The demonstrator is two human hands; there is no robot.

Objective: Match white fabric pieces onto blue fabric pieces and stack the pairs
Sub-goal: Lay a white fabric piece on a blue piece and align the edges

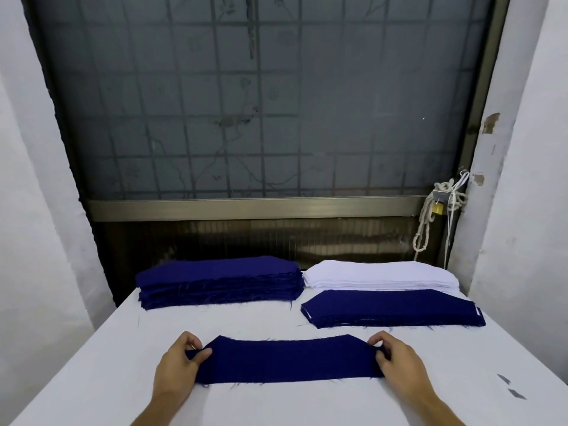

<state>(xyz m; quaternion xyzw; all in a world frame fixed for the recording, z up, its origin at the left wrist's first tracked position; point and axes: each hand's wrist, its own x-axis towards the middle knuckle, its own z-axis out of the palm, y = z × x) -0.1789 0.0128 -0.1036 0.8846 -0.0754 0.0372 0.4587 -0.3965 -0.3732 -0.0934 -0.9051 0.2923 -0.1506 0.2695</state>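
as left hand (176,367) and right hand (396,364) pinch blue piece (285,361), blue stack (218,278) and white stack (381,273) lie beyond.

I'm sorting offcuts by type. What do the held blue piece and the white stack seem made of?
Blue piece: likely woven cloth, matte; threads fray from its edges. White stack: thin matte fabric, type unclear; edges look clean.
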